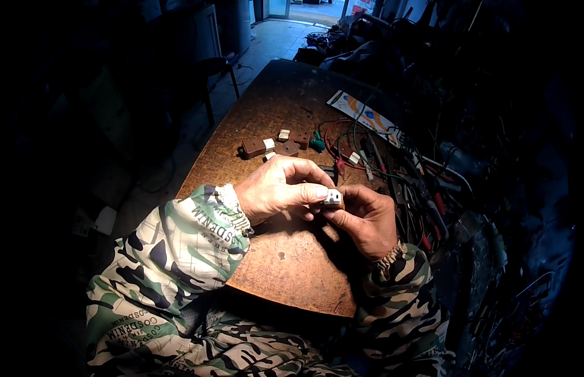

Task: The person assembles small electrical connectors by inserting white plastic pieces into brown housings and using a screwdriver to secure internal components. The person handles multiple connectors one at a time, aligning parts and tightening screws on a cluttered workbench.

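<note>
Above the near part of the wooden table [273, 264], both hands meet around a small white block [333, 197] with dark openings in its face; its exact kind is unclear. My left hand [274, 188] pinches its left side with thumb and fingers. From the other side my right hand [367, 220] grips it, thumb below and fingers curled behind. Part of the block is hidden by the fingers. Beyond the left hand lie several brown blocks [253, 148], some with white pieces [284, 134] at their ends. A red clip [340, 167] rests just past the fingertips.
Red and green wires [333, 135] run by a green clip [317, 142]. A white and orange printed strip [365, 116] lies at the far right. Cables and red-handled tools [439, 204] crowd the right edge. A dark stool [216, 69] stands beyond the table's left side.
</note>
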Tool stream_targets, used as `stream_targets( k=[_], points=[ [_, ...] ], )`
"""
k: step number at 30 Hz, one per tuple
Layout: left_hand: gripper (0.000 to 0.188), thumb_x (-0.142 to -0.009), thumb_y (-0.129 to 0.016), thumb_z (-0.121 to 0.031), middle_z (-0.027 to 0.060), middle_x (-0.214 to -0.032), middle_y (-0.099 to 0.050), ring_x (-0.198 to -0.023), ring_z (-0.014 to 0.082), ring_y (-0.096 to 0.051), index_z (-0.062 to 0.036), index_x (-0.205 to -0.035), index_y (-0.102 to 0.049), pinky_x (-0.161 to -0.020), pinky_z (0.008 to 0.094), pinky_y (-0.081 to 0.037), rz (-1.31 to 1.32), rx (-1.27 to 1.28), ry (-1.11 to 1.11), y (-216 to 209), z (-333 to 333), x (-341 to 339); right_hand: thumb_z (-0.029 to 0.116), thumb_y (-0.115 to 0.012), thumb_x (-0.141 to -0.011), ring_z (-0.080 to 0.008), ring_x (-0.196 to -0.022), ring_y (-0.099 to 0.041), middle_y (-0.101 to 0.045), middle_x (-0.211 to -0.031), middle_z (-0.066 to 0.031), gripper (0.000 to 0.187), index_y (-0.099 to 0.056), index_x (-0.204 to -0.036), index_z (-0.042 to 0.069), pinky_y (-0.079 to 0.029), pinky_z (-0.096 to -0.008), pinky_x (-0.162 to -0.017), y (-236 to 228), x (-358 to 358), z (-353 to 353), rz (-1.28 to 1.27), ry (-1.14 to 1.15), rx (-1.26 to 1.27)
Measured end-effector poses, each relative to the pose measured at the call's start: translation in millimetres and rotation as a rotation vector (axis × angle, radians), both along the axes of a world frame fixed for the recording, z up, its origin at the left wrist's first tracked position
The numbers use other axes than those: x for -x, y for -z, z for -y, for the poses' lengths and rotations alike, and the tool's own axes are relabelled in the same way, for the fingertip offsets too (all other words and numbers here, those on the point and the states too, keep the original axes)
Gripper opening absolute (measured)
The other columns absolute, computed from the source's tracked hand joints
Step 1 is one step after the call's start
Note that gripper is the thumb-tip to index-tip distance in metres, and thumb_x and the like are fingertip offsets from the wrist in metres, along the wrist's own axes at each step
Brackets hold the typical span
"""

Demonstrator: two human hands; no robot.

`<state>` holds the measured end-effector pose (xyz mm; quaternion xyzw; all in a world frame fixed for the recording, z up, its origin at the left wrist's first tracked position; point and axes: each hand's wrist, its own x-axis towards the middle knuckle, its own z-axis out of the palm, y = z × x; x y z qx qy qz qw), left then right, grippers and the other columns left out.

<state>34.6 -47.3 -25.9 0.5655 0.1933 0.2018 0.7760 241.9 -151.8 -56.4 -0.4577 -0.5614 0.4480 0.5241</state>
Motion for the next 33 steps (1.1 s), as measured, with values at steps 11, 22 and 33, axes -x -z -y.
stream_targets(
  k=[11, 22, 33],
  points=[
    [0.031, -0.102, -0.066, -0.026, 0.0048, -0.097, -0.069, -0.081, 0.0083, -0.064, 0.0003, -0.118, -0.071, -0.073, 0.0217, -0.054, 0.01, -0.097, 0.059, -5, 4, 0, -0.005, -0.074, -0.089, -0.016, -0.098, -0.071, -0.074, -0.108, -0.0104, 0.03, -0.069, -0.119, -0.004, -0.059, -0.0296, -0.089, -2, -6, -3, -0.218, -0.147, 0.078],
    [0.025, -0.096, -0.071, -0.013, 0.0052, -0.103, -0.073, -0.09, 0.0082, -0.064, -0.0003, -0.118, -0.072, -0.083, 0.0249, -0.054, 0.031, -0.425, 0.011, 5, 5, -5, -0.005, -0.074, -0.088, -0.0155, -0.098, -0.071, -0.074, -0.107, -0.0096, 0.032, -0.068, -0.119, -0.004, -0.059, -0.0288, -0.089, 2, -9, -5, -0.177, -0.154, 0.076],
    [0.027, -0.099, -0.071, -0.018, 0.0055, -0.1, -0.073, -0.09, 0.0096, -0.066, 0.0006, -0.118, -0.071, -0.081, 0.0253, -0.055, -0.022, -0.356, -0.001, 1, 8, -6, -0.005, -0.074, -0.088, -0.0134, -0.09, -0.07, -0.074, -0.104, -0.0098, 0.032, -0.068, -0.119, -0.005, -0.058, -0.0255, -0.078, 3, -9, -4, -0.161, -0.182, 0.133]
  ],
)
